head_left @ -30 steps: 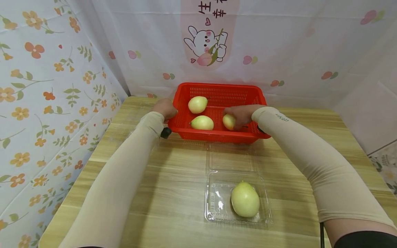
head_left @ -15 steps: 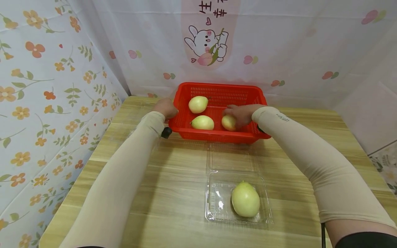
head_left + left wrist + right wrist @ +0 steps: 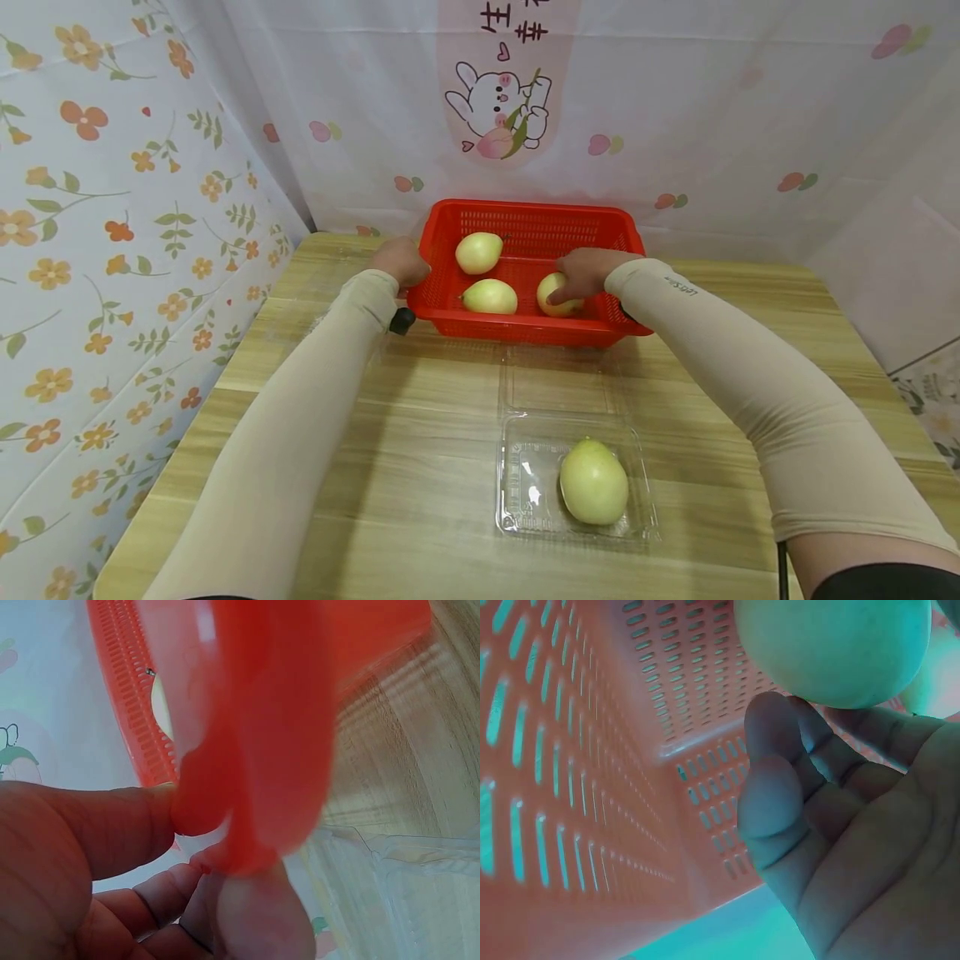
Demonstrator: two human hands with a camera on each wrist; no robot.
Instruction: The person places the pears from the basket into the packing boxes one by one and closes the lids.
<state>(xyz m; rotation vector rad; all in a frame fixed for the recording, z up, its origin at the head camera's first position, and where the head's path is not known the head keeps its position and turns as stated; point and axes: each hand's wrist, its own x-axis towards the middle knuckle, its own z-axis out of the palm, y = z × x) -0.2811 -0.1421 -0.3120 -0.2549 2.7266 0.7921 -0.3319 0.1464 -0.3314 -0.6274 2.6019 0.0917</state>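
Observation:
My left hand pinches the left rim of a red plastic basket; the left wrist view shows the thumb on one side of the rim and the fingers on the other. Inside the basket, my right hand is at a pale yellow pear. The right wrist view has its loosely bent fingers just below that pear, thumb clear of it. Two more pears, one at the back and one at the front, lie in the basket's left half.
In front of the basket lies a clear plastic clamshell box, its lid folded back toward the basket. One pear sits in its right half. All stand on a wooden table, with a printed cloth hanging behind.
My right hand has shifted slightly up and back on the pear, uncovering more of it; the pear has turned a little. The left hand has stayed on the basket rim.

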